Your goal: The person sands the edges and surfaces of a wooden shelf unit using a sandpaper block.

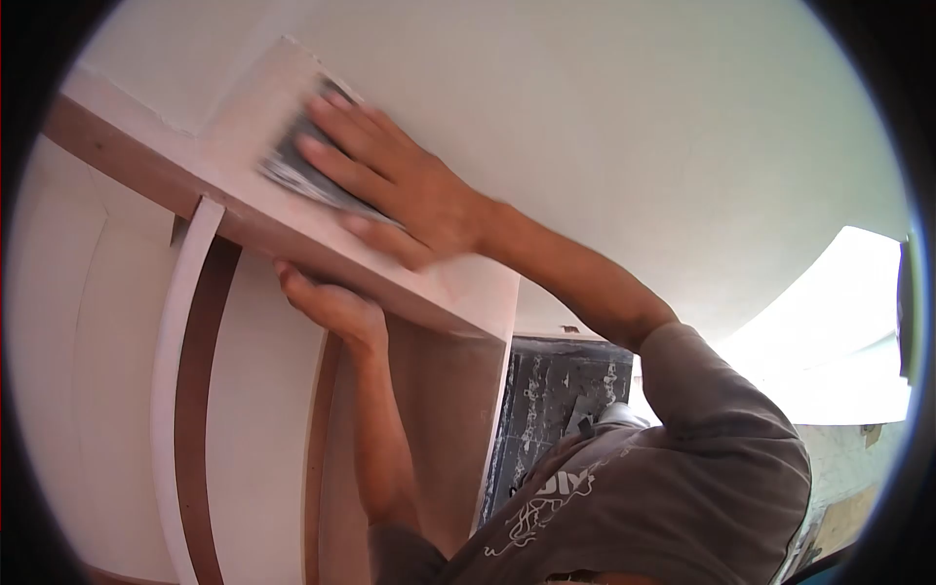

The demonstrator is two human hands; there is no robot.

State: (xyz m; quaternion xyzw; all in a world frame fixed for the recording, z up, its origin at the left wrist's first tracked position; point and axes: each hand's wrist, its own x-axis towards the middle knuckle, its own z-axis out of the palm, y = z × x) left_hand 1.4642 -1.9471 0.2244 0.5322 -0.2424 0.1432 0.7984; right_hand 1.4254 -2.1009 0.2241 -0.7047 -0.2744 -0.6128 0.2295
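My right hand (pixel 419 185) presses a dark grey sheet or pad (pixel 341 174) against the pale, powdery surface (pixel 239 122) at the upper left. Its fingers lie over the pad and its thumb is along the lower edge; hand and pad are slightly blurred. Below, my left hand (pixel 336 307) is against the underside of the pinkish-brown board edge (pixel 366 273). It holds no visible object, and its fingers are apart from the pad and partly hidden.
Under the long board, a pale upright (pixel 183 322) and brown strips divide open recesses. A side panel (pixel 453 409) stands right of my left forearm. Dark flooring with white marks (pixel 531 390) shows beyond it. A smooth pale wall (pixel 624 146) fills the upper right, beside a bright opening.
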